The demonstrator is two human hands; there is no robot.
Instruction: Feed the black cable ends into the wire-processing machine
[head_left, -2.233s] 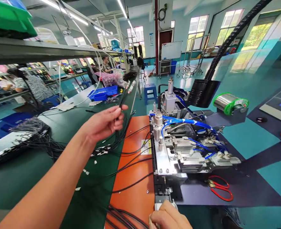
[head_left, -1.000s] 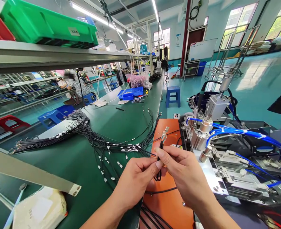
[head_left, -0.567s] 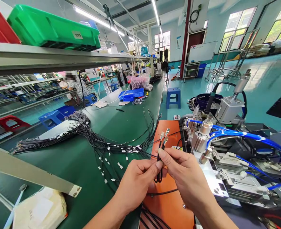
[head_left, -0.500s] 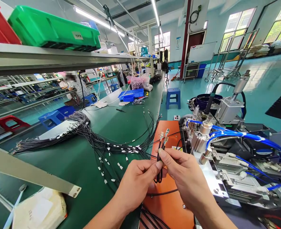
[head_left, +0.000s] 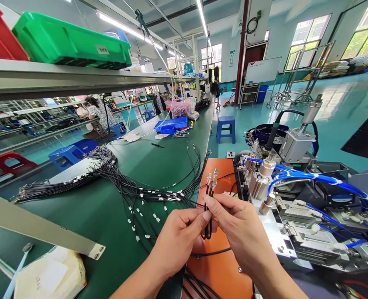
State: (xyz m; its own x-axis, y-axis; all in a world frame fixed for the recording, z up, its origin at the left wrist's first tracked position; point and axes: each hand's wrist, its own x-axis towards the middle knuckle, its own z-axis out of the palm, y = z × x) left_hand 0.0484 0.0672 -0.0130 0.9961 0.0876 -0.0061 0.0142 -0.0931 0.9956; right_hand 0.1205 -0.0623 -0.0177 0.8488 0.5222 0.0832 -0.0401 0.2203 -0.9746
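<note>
My left hand [head_left: 178,240] and my right hand [head_left: 240,229] meet low in the middle, both pinching the same pair of thin black wires [head_left: 208,209]. The wires stand upright between my fingertips, and their two metal terminals [head_left: 211,177] stick up side by side above my fingers. Both hands are closed on the wires over an orange mat [head_left: 217,261]. A metal machine with blue air hoses [head_left: 291,195] stands just right of my right hand.
A big bundle of black wires with white tips [head_left: 115,182] sprawls over the green bench [head_left: 93,216]. A plastic bag [head_left: 51,276] lies at the lower left. Green bin [head_left: 68,41] on the overhead shelf, blue tray [head_left: 171,123] further down, blue stool [head_left: 226,128], a seated person [head_left: 98,114].
2.2 s ago my left hand held wires up alone and my right was low. Both hands have since come together on two wires, whose terminals now stand level. The view shifted slightly.
</note>
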